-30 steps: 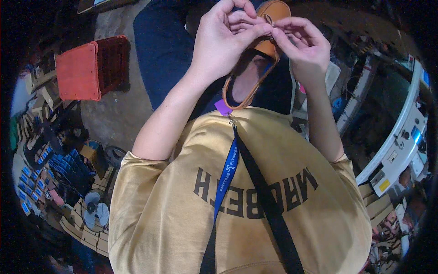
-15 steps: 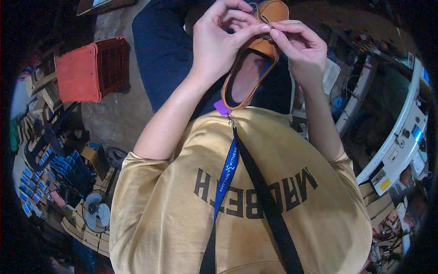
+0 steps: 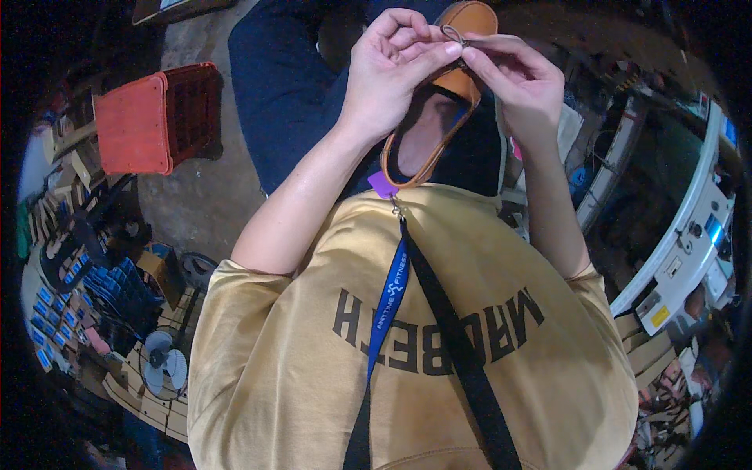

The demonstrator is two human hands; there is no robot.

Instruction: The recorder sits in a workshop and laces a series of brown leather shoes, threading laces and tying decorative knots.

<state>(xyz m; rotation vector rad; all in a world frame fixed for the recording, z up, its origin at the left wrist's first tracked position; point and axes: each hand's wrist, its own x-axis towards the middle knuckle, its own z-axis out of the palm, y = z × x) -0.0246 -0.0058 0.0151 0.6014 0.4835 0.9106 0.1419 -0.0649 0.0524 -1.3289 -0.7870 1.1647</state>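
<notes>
Left hand (image 3: pixel 389 81) and right hand (image 3: pixel 526 84) pinch a lace (image 3: pixel 464 44) on a tan shoe (image 3: pixel 457 81)

The shoe lies at the far side over dark trousers (image 3: pixel 270 102), toe away, heel near a purple tag (image 3: pixel 382 185). Thumb and fingertips of each hand nip the lace, close together; a small loop shows. Left, a red crate (image 3: pixel 131 123) stands on the floor (image 3: pixel 207 205).
</notes>
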